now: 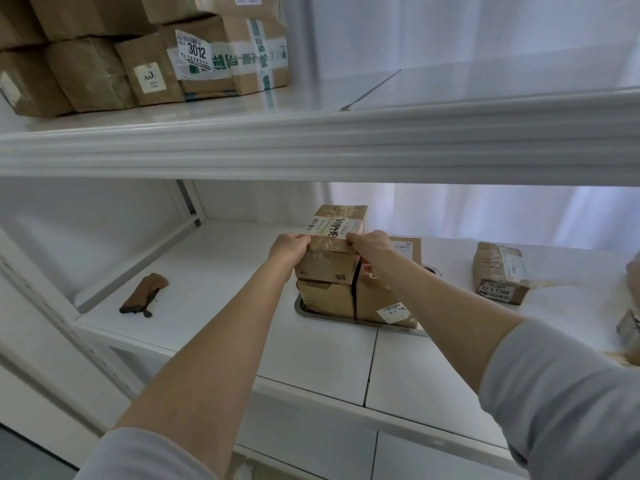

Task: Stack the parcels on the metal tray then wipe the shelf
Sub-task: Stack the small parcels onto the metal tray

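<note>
Top parcel [329,261] sits on the stack [325,299] in the metal tray [334,319], gripped at its near corners by left hand [289,249] and right hand [369,245]. Its long axis points away from both hands, and each is equally near it.

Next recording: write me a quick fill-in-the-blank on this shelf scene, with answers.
1. The left hand and right hand grip the same ____.
2. The brown cloth lies ____ of the metal tray.
3. The big-digit upper-shelf label reads ____.
Answers: parcel; left; 3012.
</note>
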### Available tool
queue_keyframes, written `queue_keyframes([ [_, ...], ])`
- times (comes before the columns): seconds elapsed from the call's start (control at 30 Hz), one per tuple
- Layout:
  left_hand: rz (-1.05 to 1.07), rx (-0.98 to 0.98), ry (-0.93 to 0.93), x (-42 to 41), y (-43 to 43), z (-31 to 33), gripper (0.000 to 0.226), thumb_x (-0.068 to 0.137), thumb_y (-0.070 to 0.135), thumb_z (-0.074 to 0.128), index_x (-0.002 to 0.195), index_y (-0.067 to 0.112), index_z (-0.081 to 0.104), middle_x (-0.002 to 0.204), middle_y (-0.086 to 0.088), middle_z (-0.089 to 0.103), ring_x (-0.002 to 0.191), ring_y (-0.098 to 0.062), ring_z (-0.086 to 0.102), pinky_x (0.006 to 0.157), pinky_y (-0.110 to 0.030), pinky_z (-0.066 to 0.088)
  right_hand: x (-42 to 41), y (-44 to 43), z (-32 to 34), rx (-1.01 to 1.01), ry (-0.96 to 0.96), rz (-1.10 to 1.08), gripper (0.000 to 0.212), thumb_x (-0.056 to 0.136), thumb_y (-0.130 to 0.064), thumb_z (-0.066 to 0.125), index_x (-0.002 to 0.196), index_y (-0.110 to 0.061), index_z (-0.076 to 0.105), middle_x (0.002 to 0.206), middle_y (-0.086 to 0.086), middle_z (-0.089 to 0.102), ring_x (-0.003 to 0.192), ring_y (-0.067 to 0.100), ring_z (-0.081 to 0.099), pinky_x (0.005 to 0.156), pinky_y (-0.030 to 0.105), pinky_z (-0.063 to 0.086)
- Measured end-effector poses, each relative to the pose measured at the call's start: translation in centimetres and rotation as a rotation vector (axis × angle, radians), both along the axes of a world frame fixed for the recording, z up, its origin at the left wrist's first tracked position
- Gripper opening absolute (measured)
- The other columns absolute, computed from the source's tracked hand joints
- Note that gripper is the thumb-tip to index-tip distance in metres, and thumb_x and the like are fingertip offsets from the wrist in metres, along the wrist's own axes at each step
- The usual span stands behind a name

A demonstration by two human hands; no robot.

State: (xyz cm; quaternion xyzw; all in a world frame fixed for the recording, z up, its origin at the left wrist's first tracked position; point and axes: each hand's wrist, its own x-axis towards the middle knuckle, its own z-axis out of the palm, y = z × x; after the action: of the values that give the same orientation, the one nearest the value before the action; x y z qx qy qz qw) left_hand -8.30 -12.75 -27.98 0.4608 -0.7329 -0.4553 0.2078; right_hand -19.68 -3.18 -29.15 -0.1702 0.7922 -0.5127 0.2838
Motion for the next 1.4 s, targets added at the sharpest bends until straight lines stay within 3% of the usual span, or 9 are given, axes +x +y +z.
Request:
queue_keyframes([
  [0.17, -0.021, -0.045, -0.052, 0.0, -0.1, -0.1, 0.035, 0.094, 0.021, 0.044, 0.123, 0.015, 0.062, 0.120, -0.009, 0.062, 0.089, -0.021, 0.049, 0.055, -0.025, 0.035, 0.3, 0.0, 0.0, -0.021, -0.037, 0.000, 0.041, 0.092, -0.039, 0.060, 0.114, -0.004, 0.061, 0.088, 0.006, 0.063, 0.071, 0.017, 0.055, 0.069, 0.029, 0.048],
  [0.4, -0.015, -0.010, -0.022, 0.1, 0.1, 0.0, 0.037, 0.094, 0.022, 0.047, 0.128, 0.016, 0.058, 0.125, -0.006, 0.059, 0.097, -0.020, 0.048, 0.077, -0.029, 0.040, 0.8, 0.3, 0.3, -0.009, -0.047, -0.004, 0.045, 0.091, -0.039, 0.061, 0.120, -0.005, 0.059, 0.094, 0.008, 0.065, 0.074, 0.019, 0.058, 0.057, 0.025, 0.047],
  [0.63, -0.022, -0.045, -0.075, 0.2, 0.2, 0.0, 0.038, 0.095, 0.024, 0.045, 0.129, 0.011, 0.056, 0.126, -0.009, 0.059, 0.115, -0.028, 0.053, 0.077, -0.029, 0.038, 0.9, 0.3, 0.2, -0.002, 0.005, 0.017, 0.046, 0.092, -0.040, 0.059, 0.120, -0.003, 0.059, 0.111, 0.011, 0.066, 0.088, 0.021, 0.057, 0.085, 0.032, 0.053],
  [0.77, -0.017, -0.095, -0.110, -0.1, 0.3, 0.1, 0.044, 0.096, 0.031, 0.044, 0.131, 0.006, 0.052, 0.131, -0.012, 0.057, 0.118, -0.029, 0.053, 0.091, -0.035, 0.046, 0.9, 1.1, 0.5, -0.026, -0.035, 0.016, 0.039, 0.095, -0.036, 0.056, 0.112, -0.001, 0.058, 0.081, 0.005, 0.059, 0.067, 0.016, 0.053, 0.068, 0.026, 0.049],
  [0.87, 0.008, -0.193, -0.165, -0.4, 0.6, 0.3, 0.053, 0.097, 0.037, 0.043, 0.139, 0.004, 0.041, 0.142, -0.013, 0.046, 0.129, -0.031, 0.045, 0.102, -0.036, 0.039, 0.8, 1.7, 0.6, -0.044, -0.008, 0.006, 0.043, 0.095, -0.038, 0.055, 0.118, -0.001, 0.057, 0.085, 0.006, 0.058, 0.065, 0.015, 0.050, 0.074, 0.030, 0.049],
  [1.07, 0.083, -0.440, -0.219, -1.0, 1.2, 0.7, 0.052, 0.097, 0.040, 0.043, 0.140, 0.011, 0.040, 0.139, -0.014, 0.045, 0.129, -0.031, 0.042, 0.102, -0.041, 0.039, 0.3, 3.4, 1.0, -0.024, 0.068, 0.013, 0.049, 0.096, -0.041, 0.052, 0.123, 0.000, 0.057, 0.123, 0.014, 0.061, 0.107, 0.029, 0.058, 0.093, 0.035, 0.047],
  [1.13, 0.100, -0.566, -0.138, -1.4, 1.9, 1.0, 0.045, 0.097, 0.035, 0.043, 0.135, 0.011, 0.045, 0.135, -0.013, 0.049, 0.125, -0.029, 0.045, 0.098, -0.038, 0.042, 0.0, 4.0, 1.1, -0.027, 0.086, 0.000, 0.049, 0.097, -0.042, 0.051, 0.122, -0.001, 0.058, 0.117, 0.014, 0.063, 0.101, 0.028, 0.059, 0.091, 0.035, 0.048],
  [1.23, 0.055, -0.695, -0.018, -2.7, 3.4, 1.8, 0.034, 0.097, 0.025, 0.043, 0.128, 0.013, 0.052, 0.128, -0.009, 0.053, 0.119, -0.024, 0.049, 0.090, -0.032, 0.043, -0.6, 5.3, 1.0, -0.030, 0.136, -0.036, 0.051, 0.096, -0.045, 0.051, 0.119, 0.000, 0.061, 0.086, 0.008, 0.061, 0.073, 0.021, 0.055, 0.076, 0.033, 0.047],
  [1.4, -0.125, -0.784, 0.082, -6.4, 8.9, 2.6, 0.029, 0.094, 0.016, 0.046, 0.120, 0.015, 0.058, 0.124, -0.006, 0.056, 0.117, -0.020, 0.050, 0.093, -0.031, 0.044, -2.8, 9.3, 0.6, -0.025, 0.238, -0.125, 0.049, 0.094, -0.046, 0.051, 0.117, -0.005, 0.061, 0.115, 0.014, 0.067, 0.102, 0.029, 0.062, 0.094, 0.042, 0.050],
])
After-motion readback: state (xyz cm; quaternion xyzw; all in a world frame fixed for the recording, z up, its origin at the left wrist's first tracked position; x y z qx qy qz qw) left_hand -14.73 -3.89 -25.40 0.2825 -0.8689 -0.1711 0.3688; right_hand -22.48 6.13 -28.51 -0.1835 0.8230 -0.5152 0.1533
